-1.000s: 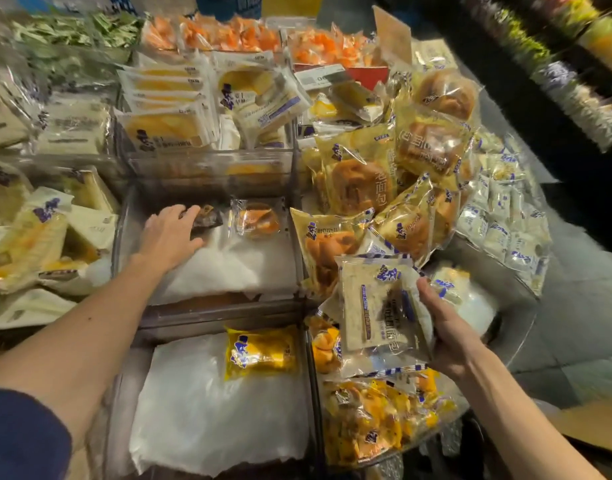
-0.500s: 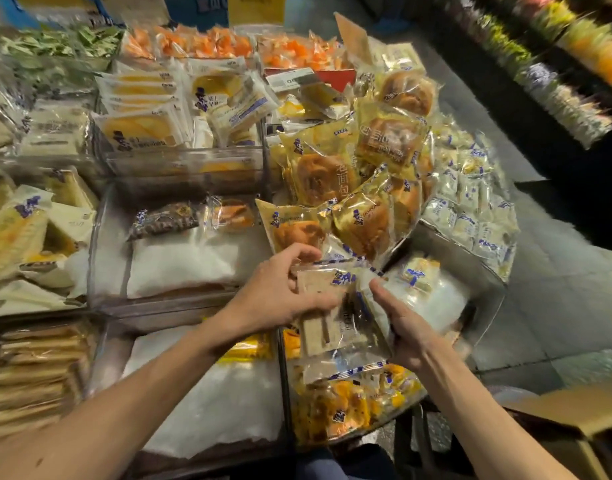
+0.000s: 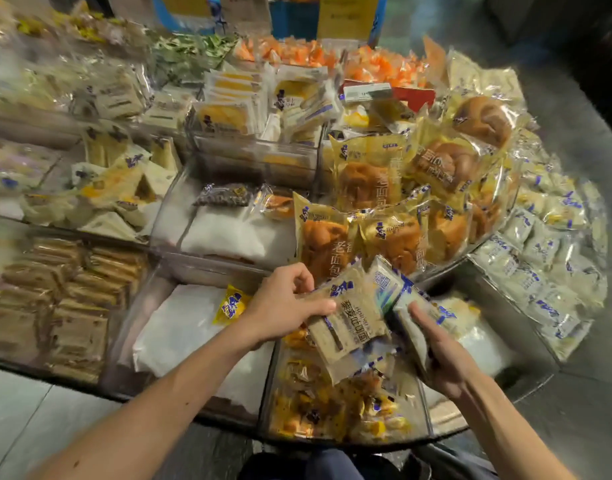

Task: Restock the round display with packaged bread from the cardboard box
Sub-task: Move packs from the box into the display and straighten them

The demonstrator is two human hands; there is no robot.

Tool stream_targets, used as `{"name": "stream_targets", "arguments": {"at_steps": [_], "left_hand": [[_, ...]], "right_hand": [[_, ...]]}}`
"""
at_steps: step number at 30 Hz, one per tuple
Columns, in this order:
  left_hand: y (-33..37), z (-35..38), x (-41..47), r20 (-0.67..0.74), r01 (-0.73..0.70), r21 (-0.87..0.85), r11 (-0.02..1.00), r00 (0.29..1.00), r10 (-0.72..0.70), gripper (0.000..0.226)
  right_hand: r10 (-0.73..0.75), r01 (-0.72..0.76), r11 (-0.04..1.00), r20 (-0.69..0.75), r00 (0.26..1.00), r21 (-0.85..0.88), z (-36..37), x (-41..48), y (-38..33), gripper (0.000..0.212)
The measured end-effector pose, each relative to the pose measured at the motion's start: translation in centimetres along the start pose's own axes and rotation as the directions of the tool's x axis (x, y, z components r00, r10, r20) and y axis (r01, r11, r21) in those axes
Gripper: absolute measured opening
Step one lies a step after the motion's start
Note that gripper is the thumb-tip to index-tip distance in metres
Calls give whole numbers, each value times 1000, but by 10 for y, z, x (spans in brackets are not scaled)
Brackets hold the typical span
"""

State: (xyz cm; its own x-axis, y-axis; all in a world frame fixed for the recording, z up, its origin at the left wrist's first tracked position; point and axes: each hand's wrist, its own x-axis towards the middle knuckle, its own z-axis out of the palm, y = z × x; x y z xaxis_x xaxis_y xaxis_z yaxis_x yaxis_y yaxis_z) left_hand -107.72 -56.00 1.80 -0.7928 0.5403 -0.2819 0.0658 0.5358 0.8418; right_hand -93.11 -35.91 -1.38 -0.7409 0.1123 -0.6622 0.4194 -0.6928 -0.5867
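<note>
Clear plastic bins (image 3: 211,270), heaped bread packets (image 3: 367,181), grey floor (image 3: 38,420), seemingly tiled

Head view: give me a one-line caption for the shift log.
Left hand grips one sliced-bread packet, right hand a second packet, over the round display, in front of brown loaf packs.

Round display (image 3: 445,414) carries bread packets (image 3: 367,183) in compartments
</note>
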Motion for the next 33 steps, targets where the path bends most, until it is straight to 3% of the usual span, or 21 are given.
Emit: {"name": "stream_targets", "arguments": {"at_steps": [2,4,7,9,11,15,18,22,24,30,33], "left_hand": [[-6,-9,-9,25,80,-93,992,997,-78,41],[-15,-19,-20,155,203,-164,965,972,-178,40],[-39,-34,-34,291,292,-195,936,929,-229,55],[-55,-44,-44,329,288,-187,939,919,-216,45],[-74,-52,-53,333,310,-212,927,915,-229,29],[-124,-90,-58,220,317,-307,898,941,-257,22],[-157,-131,-49,-11,306,-296,905,946,-323,17],[-198,-178,-22,-292,298,-246,922,885,-364,12],[-215,-187,-6,-324,331,-139,933,875,-359,12],[-224,-175,21,-300,268,88,959,925,-231,59],[-228,-162,21,-240,245,302,921,955,-176,59]], "right_hand": [[-5,5,1000,-6,1000,-18,8,4,-4,46],[8,-7,1000,24,1000,-20,16,9,-5,41],[9,-3,998,88,996,-67,28,22,7,73],[12,-2,996,106,994,-95,34,30,18,86],[22,-11,994,106,994,-104,39,35,28,85],[3,5,998,108,994,-70,53,40,42,92],[-21,30,997,114,993,-72,66,38,48,82],[-56,62,997,109,992,-51,83,37,56,76],[-66,71,997,120,991,-40,91,37,59,62],[-46,53,997,108,993,-59,101,41,70,86],[-35,40,998,91,995,-55,107,45,73,95]]}}
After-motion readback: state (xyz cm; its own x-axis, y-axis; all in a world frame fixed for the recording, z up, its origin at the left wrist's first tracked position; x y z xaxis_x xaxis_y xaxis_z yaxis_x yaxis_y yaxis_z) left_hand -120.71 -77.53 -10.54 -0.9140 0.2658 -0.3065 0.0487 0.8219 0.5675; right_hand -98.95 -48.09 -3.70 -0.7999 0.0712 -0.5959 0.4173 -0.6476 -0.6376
